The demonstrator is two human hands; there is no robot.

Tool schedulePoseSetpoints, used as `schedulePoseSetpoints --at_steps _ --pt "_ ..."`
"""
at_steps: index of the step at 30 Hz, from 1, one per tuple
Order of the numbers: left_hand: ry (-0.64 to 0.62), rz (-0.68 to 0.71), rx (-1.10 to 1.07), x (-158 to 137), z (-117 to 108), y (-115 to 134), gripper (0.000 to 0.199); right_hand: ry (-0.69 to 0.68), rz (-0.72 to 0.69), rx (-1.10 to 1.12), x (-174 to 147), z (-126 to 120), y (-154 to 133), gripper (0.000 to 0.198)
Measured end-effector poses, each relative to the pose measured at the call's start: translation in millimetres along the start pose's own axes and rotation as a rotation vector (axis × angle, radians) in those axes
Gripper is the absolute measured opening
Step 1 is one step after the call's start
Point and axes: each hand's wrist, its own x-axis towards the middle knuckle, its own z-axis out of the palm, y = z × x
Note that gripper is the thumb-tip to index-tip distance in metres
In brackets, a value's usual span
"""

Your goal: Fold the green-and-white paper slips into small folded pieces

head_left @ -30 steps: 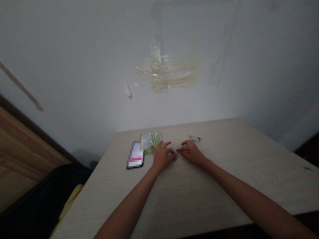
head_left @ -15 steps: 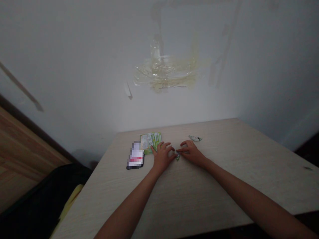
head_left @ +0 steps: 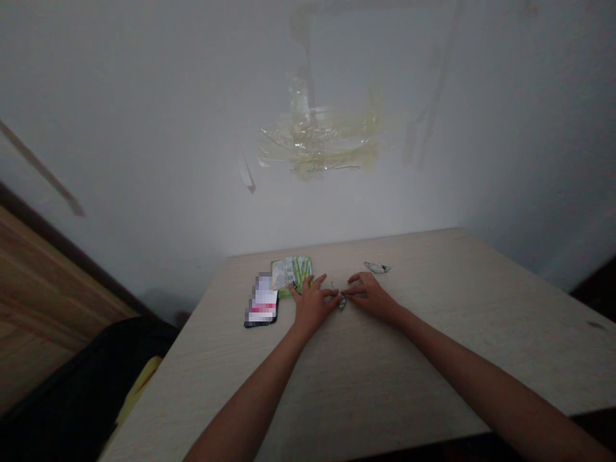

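Between my two hands is a small green-and-white piece (head_left: 342,304), thin and possibly folded, near the middle of the table. My left hand (head_left: 312,307) pinches it from the left with thumb and a finger, its other fingers spread. From the right, the bent fingers of my right hand (head_left: 371,296) close on the same piece; the fingertips hide part of it. A similar narrow, leaf-shaped piece (head_left: 377,267) lies just beyond my right hand. Beside my left hand rests a green printed packet (head_left: 283,273), partly covered by the fingers.
A phone (head_left: 262,311) with a blurred screen lies left of the packet. The pale wooden table (head_left: 385,398) meets a wall (head_left: 192,128) bearing old clear tape (head_left: 327,141). Dark and yellow cloth (head_left: 139,385) hangs by the left edge.
My left fingers have shifted slightly, the raised ones spreading more. More of the small piece shows above the fingertips. My right hand has hardly moved.
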Motion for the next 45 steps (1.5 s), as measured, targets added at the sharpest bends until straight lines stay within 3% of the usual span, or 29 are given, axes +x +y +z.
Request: schedulePoseSetpoints --at_steps 11,32,45 --pt "0.014 -0.027 -0.002 -2.0 -0.7 -1.3 0.027 -0.022 0.062 0.046 0.7 -2.3 0.3 0.018" --pt "-0.001 -0.044 -0.028 0.2 2.4 -1.7 0.027 0.014 -0.029 -0.036 1.6 -0.5 -7.1 0.015" --pt "-0.021 -0.055 -0.025 -0.9 -2.1 0.3 0.027 -0.025 0.021 -0.08 5.9 1.6 -7.4 0.016"
